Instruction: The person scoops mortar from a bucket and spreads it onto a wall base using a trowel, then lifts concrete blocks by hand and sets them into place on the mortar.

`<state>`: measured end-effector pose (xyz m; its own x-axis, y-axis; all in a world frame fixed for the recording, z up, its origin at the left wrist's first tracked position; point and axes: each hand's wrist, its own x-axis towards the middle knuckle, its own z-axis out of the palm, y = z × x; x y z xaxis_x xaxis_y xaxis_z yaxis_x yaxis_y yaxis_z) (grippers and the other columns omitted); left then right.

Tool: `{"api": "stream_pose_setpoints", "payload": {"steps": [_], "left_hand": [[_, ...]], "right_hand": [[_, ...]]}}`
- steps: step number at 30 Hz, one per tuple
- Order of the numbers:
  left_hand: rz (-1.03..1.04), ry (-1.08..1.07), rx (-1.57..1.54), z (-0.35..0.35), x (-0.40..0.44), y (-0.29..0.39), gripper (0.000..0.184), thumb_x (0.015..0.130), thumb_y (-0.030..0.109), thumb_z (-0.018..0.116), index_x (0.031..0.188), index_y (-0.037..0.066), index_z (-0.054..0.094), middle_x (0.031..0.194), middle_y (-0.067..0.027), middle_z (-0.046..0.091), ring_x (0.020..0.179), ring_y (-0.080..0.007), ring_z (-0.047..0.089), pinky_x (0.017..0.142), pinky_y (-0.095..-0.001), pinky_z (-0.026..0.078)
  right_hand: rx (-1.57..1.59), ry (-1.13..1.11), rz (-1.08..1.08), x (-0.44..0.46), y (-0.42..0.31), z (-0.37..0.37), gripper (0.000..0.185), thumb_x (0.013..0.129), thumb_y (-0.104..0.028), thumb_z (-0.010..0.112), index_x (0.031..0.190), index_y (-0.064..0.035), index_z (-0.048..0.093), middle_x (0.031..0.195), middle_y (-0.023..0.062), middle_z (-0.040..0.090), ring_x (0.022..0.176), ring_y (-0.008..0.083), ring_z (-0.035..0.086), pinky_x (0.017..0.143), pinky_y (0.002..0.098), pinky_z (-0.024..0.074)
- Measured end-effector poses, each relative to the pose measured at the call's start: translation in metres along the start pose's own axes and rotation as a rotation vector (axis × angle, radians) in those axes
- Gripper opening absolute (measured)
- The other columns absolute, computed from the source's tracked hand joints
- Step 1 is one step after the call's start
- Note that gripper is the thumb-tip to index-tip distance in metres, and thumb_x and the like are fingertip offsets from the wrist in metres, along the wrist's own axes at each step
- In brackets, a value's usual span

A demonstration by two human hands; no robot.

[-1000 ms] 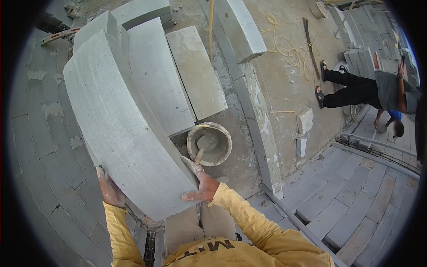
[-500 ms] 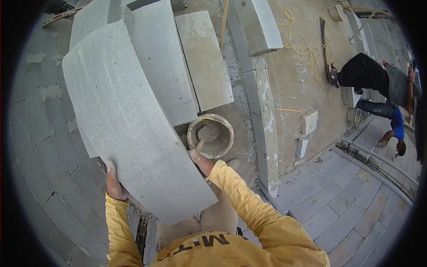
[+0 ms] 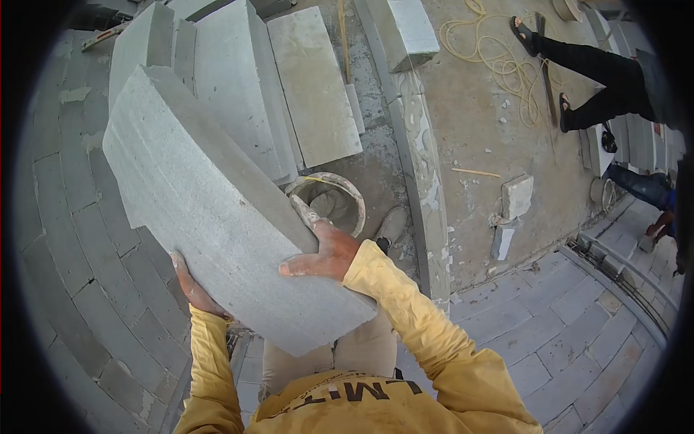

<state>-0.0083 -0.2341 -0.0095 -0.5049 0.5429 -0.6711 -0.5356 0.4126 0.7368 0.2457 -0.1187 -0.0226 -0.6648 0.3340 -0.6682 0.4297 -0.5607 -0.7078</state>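
Note:
A long, pale grey concrete block slants in front of my body, its near end above my thighs and its far end toward the upper left. Its right side face shows, so it is tilted. My left hand grips the block's left edge, with the fingers partly hidden beneath. My right hand clasps the right edge, thumb flat on the broad face and fingers stretched along the side. Just beyond those fingers stands a mortar-stained bucket with something roundish inside.
More blocks lie past the held one, with a flat slab beside them. A low block wall runs along my right. Farther right are a tangled yellow hose, a broken block piece and two people, one in black trousers.
The block has rolled so its right side face shows. My right hand has shifted up onto that edge, thumb now on the broad face. The person in black trousers has stepped.

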Motion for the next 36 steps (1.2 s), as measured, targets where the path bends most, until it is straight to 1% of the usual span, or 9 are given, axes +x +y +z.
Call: {"api": "stream_pose_setpoints", "payload": {"steps": [5, 8, 11, 14, 16, 21, 24, 27, 36], "left_hand": [[0.049, 0.046, 0.0, 0.039, -0.047, -0.03, 0.084, 0.089, 0.065, 0.041, 0.147, 0.008, 0.021, 0.144, -0.0198, 0.036, 0.125, -0.037, 0.044, 0.102, -0.0477, 0.041], [-0.328, -0.242, -0.432, 0.033, -0.025, -0.015, 0.089, 0.086, 0.071, 0.041, 0.148, 0.008, 0.023, 0.146, -0.0176, 0.035, 0.129, -0.0388, 0.04, 0.105, -0.0537, 0.035], [-0.532, -0.021, -0.42, 0.043, 0.014, -0.063, 0.09, 0.084, 0.074, 0.041, 0.146, 0.01, 0.028, 0.146, -0.0172, 0.035, 0.127, -0.0406, 0.042, 0.103, -0.0592, 0.035], [-0.51, -0.067, -0.6, 0.101, 0.001, -0.112, 0.085, 0.085, 0.073, 0.038, 0.144, 0.012, 0.033, 0.145, -0.0167, 0.038, 0.125, -0.0408, 0.044, 0.103, -0.0578, 0.036], [-0.537, -0.078, -0.532, 0.131, -0.015, -0.141, 0.101, 0.078, 0.082, 0.036, 0.145, 0.007, 0.031, 0.148, -0.0192, 0.032, 0.131, -0.0391, 0.037, 0.108, -0.0572, 0.027], [-0.565, -0.267, -0.505, 0.185, -0.059, -0.238, 0.089, 0.082, 0.077, 0.036, 0.144, 0.014, 0.037, 0.144, -0.0148, 0.041, 0.127, -0.0363, 0.042, 0.106, -0.052, 0.032], [-0.709, -0.332, -0.546, 0.223, -0.095, -0.287, 0.087, 0.083, 0.077, 0.036, 0.143, 0.015, 0.037, 0.143, -0.0138, 0.042, 0.127, -0.0349, 0.043, 0.105, -0.0507, 0.033], [-0.876, -0.409, -0.609, 0.249, -0.139, -0.317, 0.086, 0.083, 0.076, 0.036, 0.143, 0.015, 0.038, 0.142, -0.0129, 0.044, 0.126, -0.0335, 0.043, 0.105, -0.0494, 0.034], [-1.052, -0.524, -0.643, 0.329, -0.177, -0.364, 0.081, 0.084, 0.074, 0.037, 0.142, 0.018, 0.04, 0.139, -0.0101, 0.048, 0.125, -0.0292, 0.045, 0.103, -0.0454, 0.036]], "right_hand": [[-0.21, 0.009, 0.045, -0.065, 0.024, -0.025, 0.118, 0.062, -0.054, 0.077, 0.146, 0.0046, 0.017, 0.135, 0.0322, 0.038, 0.129, 0.0392, 0.039, 0.107, 0.0387, 0.0335], [-0.527, 0.183, 0.065, -0.104, 0.012, -0.015, 0.109, 0.062, -0.048, 0.077, 0.146, -0.0023, 0.026, 0.122, 0.0297, 0.043, 0.118, 0.0431, 0.045, 0.101, 0.0446, 0.0375], [-0.847, 0.352, 0.079, -0.123, 0.031, -0.008, 0.108, 0.06, -0.047, 0.077, 0.146, -0.0042, 0.029, 0.117, 0.0272, 0.045, 0.109, 0.0437, 0.047, 0.097, 0.0494, 0.0378], [-0.748, 0.517, -0.031, -0.154, 0.047, -0.012, 0.095, 0.057, -0.045, 0.079, 0.138, -0.0082, 0.046, 0.121, 0.0275, 0.044, 0.106, 0.0404, 0.046, 0.086, 0.0526, 0.0387], [-0.837, 0.541, 0.065, -0.187, 0.059, -0.009, 0.101, 0.055, -0.044, 0.081, 0.14, -0.0063, 0.041, 0.118, 0.0269, 0.045, 0.106, 0.0414, 0.046, 0.089, 0.0515, 0.0384], [-0.954, 0.614, 0.284, -0.272, 0.095, 0.001, 0.11, 0.051, -0.043, 0.084, 0.138, 0.0055, 0.036, 0.118, 0.0287, 0.042, 0.108, 0.0436, 0.044, 0.09, 0.0536, 0.0386], [-0.791, 0.677, 0.454, -0.321, 0.099, 0.01, 0.107, 0.052, -0.049, 0.084, 0.134, 0.003, 0.039, 0.121, 0.0301, 0.041, 0.103, 0.0456, 0.047, 0.093, 0.0555, 0.0339], [-0.636, 0.782, 0.527, -0.341, 0.086, -0.009, 0.134, 0.051, -0.066, 0.079, 0.139, 0.0161, 0.02, 0.115, 0.0332, 0.045, 0.098, 0.0444, 0.052, 0.087, 0.053, 0.0422], [-1.124, 0.779, 0.418, -0.324, 0.106, -0.08, 0.135, 0.054, -0.08, 0.069, 0.142, 0.0101, 0.02, 0.129, 0.038, 0.036, 0.117, 0.0507, 0.042, 0.097, 0.055, 0.0379]]}}
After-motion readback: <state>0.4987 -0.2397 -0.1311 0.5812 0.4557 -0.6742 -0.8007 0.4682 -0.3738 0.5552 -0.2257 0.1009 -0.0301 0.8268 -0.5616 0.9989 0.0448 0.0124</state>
